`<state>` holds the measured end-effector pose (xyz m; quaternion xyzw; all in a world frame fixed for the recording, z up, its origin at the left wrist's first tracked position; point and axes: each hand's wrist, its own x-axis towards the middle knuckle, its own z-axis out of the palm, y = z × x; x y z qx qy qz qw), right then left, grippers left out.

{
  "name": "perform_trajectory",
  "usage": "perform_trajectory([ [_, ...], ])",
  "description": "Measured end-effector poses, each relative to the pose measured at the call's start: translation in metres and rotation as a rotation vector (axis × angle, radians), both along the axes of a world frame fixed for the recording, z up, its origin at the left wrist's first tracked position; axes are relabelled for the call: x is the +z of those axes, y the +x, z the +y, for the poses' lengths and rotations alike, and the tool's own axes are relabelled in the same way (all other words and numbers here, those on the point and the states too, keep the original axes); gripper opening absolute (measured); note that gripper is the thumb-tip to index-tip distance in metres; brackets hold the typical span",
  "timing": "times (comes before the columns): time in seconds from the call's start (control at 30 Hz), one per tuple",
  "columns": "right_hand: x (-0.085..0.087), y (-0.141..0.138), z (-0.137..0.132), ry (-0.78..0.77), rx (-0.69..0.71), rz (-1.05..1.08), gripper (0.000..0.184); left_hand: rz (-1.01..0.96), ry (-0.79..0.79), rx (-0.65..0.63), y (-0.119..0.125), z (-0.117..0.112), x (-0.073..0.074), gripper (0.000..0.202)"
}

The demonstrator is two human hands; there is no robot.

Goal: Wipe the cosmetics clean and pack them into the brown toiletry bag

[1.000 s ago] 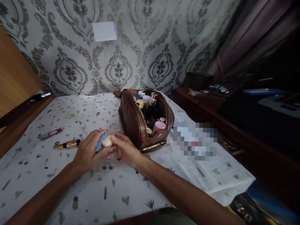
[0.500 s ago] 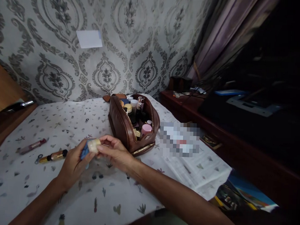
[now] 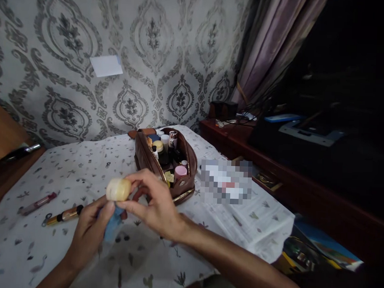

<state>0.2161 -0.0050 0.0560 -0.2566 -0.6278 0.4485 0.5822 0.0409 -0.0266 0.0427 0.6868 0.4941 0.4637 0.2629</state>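
Note:
Between my hands, above the cloth-covered table, is a small cream-coloured jar (image 3: pixel 118 189) with a yellowish lid, turned on its side. My right hand (image 3: pixel 156 203) grips the lid end with thumb and fingers. A crumpled blue cloth (image 3: pixel 113 222) is bunched in my left hand (image 3: pixel 93 222), whose thumb presses at the jar's lower edge. Just beyond, a brown cosmetic bag (image 3: pixel 147 153) stands unzipped, packed with several jars and bottles. Inside it a pink-lidded jar (image 3: pixel 180 172) is near the front. The fingers behind the jar are partly hidden.
Left of my hands lie a gold-and-black tube (image 3: pixel 63 215) and a pinkish clear tube (image 3: pixel 38 203). A blurred-out item (image 3: pixel 226 181) lies on the patterned tablecloth (image 3: pixel 162 265) right of the bag. A dark red desk (image 3: pixel 223 139) stands along the right side.
The jar has been raised and turned on its side, and my right hand has shifted up with it. The blue cloth hangs lower under the jar. The camera view has tilted slightly upward.

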Motion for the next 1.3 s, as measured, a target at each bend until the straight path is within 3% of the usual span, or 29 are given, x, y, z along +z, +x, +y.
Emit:
perform_trajectory([
  [0.1,0.022,0.033,0.004,0.094,-0.099,-0.025,0.032,0.192,0.146,-0.154,0.026,0.002,0.01,0.029],
  [0.17,0.035,0.058,0.013,0.116,-0.216,-0.072,0.032,0.368,0.342,-0.248,0.048,0.004,0.012,0.03],
  [0.27,0.046,0.092,0.033,0.14,-0.328,-0.193,0.033,0.648,0.587,-0.224,0.076,0.009,0.006,0.043],
  [0.37,0.048,0.114,0.054,0.202,-0.334,-0.431,0.024,0.783,0.599,-0.13,0.093,0.012,-0.002,0.053],
  [0.47,0.045,0.125,0.069,0.266,-0.289,-0.686,0.016,0.833,0.626,-0.108,0.096,0.016,-0.004,0.05],
  [0.63,0.055,0.125,0.08,0.271,-0.165,-1.064,0.008,1.014,0.795,-0.199,0.085,0.019,-0.003,0.045],
  [0.8,0.08,0.116,0.088,0.185,-0.046,-1.418,0.004,1.129,0.722,-0.239,0.081,0.016,-0.004,0.047],
  [1.0,0.092,0.104,0.102,0.217,0.025,-1.604,0.011,1.137,0.675,-0.263,0.081,0.015,-0.002,0.049],
  [1.3,0.086,0.096,0.116,0.31,0.118,-1.738,0.018,1.14,0.689,-0.26,0.079,0.015,-0.007,0.052],
])
